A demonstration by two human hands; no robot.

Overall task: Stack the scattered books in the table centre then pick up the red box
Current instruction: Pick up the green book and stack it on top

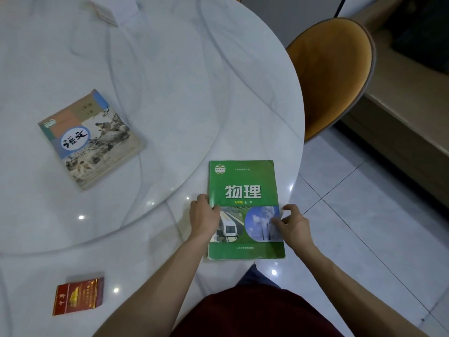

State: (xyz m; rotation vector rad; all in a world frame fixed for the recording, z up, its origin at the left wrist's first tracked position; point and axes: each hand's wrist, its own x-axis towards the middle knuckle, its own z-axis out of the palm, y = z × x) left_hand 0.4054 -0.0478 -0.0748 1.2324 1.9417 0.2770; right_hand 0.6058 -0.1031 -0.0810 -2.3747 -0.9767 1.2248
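Observation:
A green physics textbook (244, 186) lies flat near the table's right edge. My left hand (203, 216) grips its left edge, thumb on the cover. My right hand (292, 223) holds its right edge, with the thumb on the cover and the fingers curled at the edge. A second book with a beige and blue cover (91, 139) lies tilted on the raised round turntable to the left. The red box (78, 296) lies flat near the table's front left edge. A pale book or box (109, 10) sits at the far top of the table, blurred.
The white marble round table (184, 76) carries a raised turntable whose rim curves past the green book. An orange-backed chair (332, 74) stands close to the table's right side. Pale floor tiles (364, 215) lie to the right, and a low beige bench beyond.

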